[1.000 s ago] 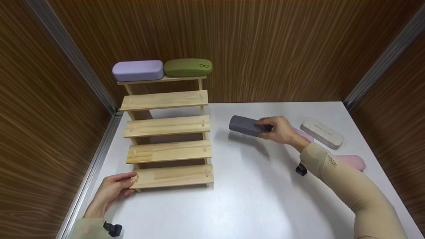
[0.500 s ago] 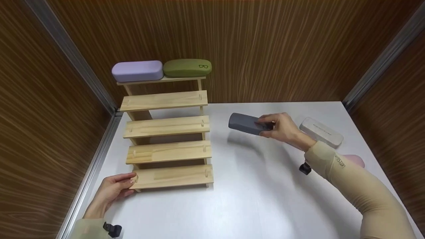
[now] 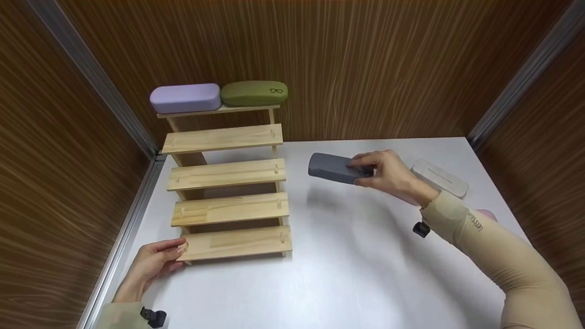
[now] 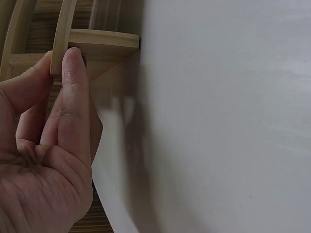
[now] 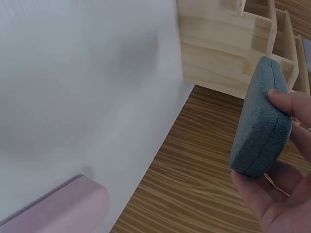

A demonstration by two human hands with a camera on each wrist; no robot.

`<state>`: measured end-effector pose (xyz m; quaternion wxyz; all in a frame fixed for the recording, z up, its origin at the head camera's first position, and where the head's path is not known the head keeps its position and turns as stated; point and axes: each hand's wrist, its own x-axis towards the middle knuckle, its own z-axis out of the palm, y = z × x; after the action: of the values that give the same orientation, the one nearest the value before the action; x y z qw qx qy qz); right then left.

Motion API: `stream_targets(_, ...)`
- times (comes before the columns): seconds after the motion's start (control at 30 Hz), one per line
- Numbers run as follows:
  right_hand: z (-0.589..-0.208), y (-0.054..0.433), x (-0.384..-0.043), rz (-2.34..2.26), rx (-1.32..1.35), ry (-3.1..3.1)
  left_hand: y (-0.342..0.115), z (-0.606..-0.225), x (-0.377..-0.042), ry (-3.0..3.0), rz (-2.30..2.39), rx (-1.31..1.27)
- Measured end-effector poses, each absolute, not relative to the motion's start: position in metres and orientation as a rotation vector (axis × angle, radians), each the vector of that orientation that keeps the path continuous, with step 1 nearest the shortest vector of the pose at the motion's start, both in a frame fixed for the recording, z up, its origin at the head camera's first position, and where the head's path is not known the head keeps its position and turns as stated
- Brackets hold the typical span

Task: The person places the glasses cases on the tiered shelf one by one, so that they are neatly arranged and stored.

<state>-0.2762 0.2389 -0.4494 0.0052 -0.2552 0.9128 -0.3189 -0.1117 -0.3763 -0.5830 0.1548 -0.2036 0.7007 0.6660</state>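
Note:
A grey-blue glasses case (image 3: 332,167) is held up off the table by my right hand (image 3: 387,172), thumb and fingers gripping its right end. In the right wrist view the case (image 5: 262,116) shows a fabric-like surface and a seam along its edge. My left hand (image 3: 153,260) pinches the left end of the lowest board of a stepped wooden shelf (image 3: 228,173); the left wrist view shows thumb and finger on either face of that board (image 4: 60,39). On the top board sit a lilac glasses case (image 3: 185,98) and a green glasses case (image 3: 254,93) printed with spectacles.
An off-white case (image 3: 439,177) with lettering lies at the right of the white table (image 3: 329,274). Pink cases are mostly hidden behind the right arm; one pink case (image 5: 63,206) shows in the right wrist view. Wood-grain walls (image 3: 365,68) enclose the back and sides.
My right hand has raised the grey-blue case slightly and shifted it a little to the left. My left hand keeps its grip on the shelf's lowest board.

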Motion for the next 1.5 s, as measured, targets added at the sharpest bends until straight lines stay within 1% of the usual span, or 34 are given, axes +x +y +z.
stream_targets(0.33,-0.43,0.233,-0.272,-1.003,-0.995,2.841,-0.376,-0.583,-0.111,2.034,1.889,-0.593)
stream_targets(0.7,-0.407,0.224,-0.269,-0.966,-1.023,2.828,-0.375,-0.584,-0.111,2.018,1.913,-0.6)
stream_targets(1.1,-0.391,0.212,-0.269,-0.983,-1.1,2.797,-0.37,-0.579,-0.111,2.059,1.871,-0.58)
stream_targets(1.37,-0.384,0.2,-0.271,-0.972,-1.266,2.805,-0.369,-0.582,-0.115,2.028,1.928,-0.576)
stream_targets(1.5,-0.38,0.193,-0.271,-0.967,-1.278,2.777,-0.369,-0.583,-0.115,2.025,1.927,-0.589)
